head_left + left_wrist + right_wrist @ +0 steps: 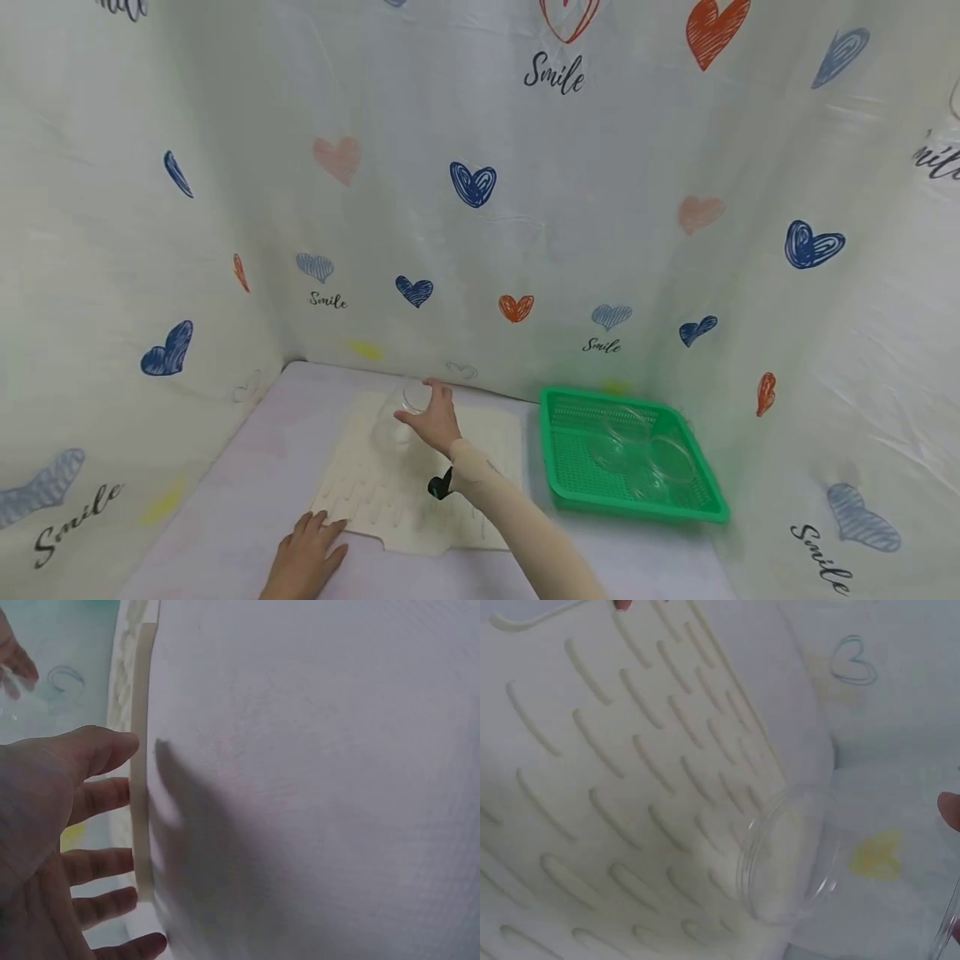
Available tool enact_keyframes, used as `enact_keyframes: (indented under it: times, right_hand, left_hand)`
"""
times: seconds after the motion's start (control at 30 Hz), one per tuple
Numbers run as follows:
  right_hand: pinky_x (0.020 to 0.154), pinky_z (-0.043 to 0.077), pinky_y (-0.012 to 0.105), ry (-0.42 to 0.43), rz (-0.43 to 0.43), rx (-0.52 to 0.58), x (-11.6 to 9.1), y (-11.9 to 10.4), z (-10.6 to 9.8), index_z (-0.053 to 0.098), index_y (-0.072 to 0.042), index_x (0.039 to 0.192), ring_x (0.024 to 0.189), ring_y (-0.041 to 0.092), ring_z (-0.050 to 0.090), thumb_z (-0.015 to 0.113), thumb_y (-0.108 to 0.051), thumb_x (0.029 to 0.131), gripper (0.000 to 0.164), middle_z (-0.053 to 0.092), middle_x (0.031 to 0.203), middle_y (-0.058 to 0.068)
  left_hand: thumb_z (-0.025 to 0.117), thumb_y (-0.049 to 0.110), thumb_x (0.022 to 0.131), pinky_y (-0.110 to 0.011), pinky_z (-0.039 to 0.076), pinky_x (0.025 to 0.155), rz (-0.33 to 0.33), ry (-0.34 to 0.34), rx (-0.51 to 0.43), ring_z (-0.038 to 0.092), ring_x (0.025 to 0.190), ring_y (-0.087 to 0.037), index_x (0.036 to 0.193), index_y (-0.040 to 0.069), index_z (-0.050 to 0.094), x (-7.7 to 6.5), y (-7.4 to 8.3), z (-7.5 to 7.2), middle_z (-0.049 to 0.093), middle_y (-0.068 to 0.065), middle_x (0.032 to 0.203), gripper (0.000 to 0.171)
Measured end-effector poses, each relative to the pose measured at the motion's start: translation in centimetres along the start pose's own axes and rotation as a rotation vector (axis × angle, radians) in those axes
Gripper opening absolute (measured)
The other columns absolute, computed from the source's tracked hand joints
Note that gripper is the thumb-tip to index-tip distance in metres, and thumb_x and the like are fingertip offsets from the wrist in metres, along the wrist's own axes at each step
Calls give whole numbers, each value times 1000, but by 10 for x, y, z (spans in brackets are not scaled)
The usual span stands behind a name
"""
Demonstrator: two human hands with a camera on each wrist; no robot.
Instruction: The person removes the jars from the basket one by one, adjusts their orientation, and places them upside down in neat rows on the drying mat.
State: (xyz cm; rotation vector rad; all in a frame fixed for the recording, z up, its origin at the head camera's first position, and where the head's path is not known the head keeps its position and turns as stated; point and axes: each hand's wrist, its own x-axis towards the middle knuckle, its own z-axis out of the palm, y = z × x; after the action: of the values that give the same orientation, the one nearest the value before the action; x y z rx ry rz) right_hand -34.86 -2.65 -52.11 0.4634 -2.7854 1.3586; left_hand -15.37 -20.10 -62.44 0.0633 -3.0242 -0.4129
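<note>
My right hand [437, 423] reaches over the far left part of a cream ridged mat [420, 500], thumb and fingers spread around the rim of a clear round dish [414, 397]. Only the edge of this held dish [943, 922] and a fingertip show at the right border of the right wrist view. Another clear round dish [787, 855] appears by the mat's far edge in that view. My left hand [303, 552] lies at the mat's near left corner. Its fingers are spread along the mat's edge in the left wrist view and hold nothing.
A green plastic basket [558, 492] with several clear round dishes stands right of the mat. Behind the pale table [247, 483] hangs a white curtain [420, 225] printed with hearts. A small black device [440, 485] sits at my right wrist.
</note>
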Motion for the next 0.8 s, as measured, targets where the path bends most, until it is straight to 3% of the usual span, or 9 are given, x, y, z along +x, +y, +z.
enact_keyframes:
  times: [0.13,0.23,0.5,0.8]
  right_hand:
    - [79,47,37,-6,-41,-124,9,1,21,36,-23,132,115,27,42,69,-53,72,74,26,139,8]
    - [75,48,36,1,-47,-152,13,4,30,38,-21,129,115,28,41,71,-49,73,71,24,140,10]
    - [87,46,42,-57,-76,-100,14,7,45,39,-20,128,127,31,31,69,-43,77,63,15,146,13]
    - [90,44,47,-176,-84,-176,18,4,54,27,-33,140,131,37,26,65,-46,80,73,8,150,14]
  left_hand:
    - [66,41,77,-62,40,78,-12,-8,12,41,113,-43,112,15,61,3,5,10,50,-17,117,44]
    - [65,44,77,-61,41,78,-1,-2,10,43,113,-40,114,16,60,5,10,13,51,-15,117,46]
    - [66,47,75,-60,41,75,-3,-7,3,51,104,-34,112,15,60,2,13,8,54,-14,113,49]
    - [65,49,76,-57,43,71,-43,-15,-2,51,101,-32,109,17,60,7,0,3,53,-11,108,46]
